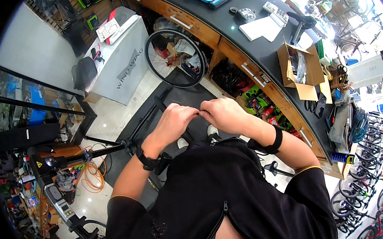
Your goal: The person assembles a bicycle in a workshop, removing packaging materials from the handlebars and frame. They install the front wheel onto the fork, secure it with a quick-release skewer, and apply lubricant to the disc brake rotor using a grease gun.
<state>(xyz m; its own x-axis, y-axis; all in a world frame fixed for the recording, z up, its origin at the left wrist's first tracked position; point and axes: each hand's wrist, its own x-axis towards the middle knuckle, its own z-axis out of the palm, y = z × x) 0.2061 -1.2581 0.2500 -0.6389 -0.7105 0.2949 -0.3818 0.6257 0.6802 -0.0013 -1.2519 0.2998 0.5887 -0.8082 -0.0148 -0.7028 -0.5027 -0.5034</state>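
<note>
In front of my torso my left hand (172, 122) and my right hand (227, 115) meet, fingertips almost touching. Both are closed in a pinch, thumbs against curled fingers. Whatever may lie between the fingertips is too small to make out. Beyond them, a bare bicycle wheel rim (148, 61) with a black edge leans near the drawers, apart from my hands. Beneath my hands lies a dark floor mat (130, 125), with my shoes partly showing. Black bands circle both wrists.
A dark counter (219, 24) with wooden drawers curves along the right, bearing an open cardboard box (288, 71), papers (261, 29) and a spray can (343, 158). A large grey-white carton (128, 82) stands ahead left. A repair stand (64, 206) occupies the left; bicycles (367, 176) line the right.
</note>
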